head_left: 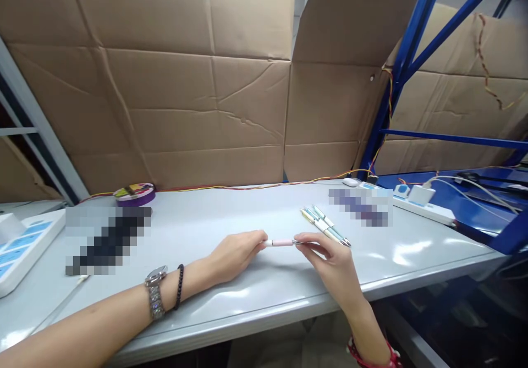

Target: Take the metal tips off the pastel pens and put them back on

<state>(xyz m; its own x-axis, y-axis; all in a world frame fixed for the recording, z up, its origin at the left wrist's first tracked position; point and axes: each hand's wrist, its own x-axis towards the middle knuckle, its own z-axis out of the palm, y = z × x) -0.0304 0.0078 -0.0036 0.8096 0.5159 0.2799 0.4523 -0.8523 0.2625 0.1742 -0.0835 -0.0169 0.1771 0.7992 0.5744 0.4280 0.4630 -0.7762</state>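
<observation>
A slim pen (pixel 282 242), white with a pale pink barrel section and a silvery end, is held level between my two hands just above the tabletop. My left hand (pixel 237 255) pinches its white end, fingertips closed together. At the silvery end, my right hand (pixel 328 258) grips with thumb and index finger; the fingers cover part of that end. Behind the right hand lie several pens (pixel 324 225) side by side on the table, slanting toward me, their near tips partly behind the hand.
The grey table (pixel 198 214) backs onto cardboard sheets (pixel 177 98). At the back left sits a purple roll of tape (pixel 135 195). Power strips lie at left (pixel 31 247) and right (pixel 429 209). Two blurred patches hide objects. A blue metal frame (pixel 385 104) stands at right.
</observation>
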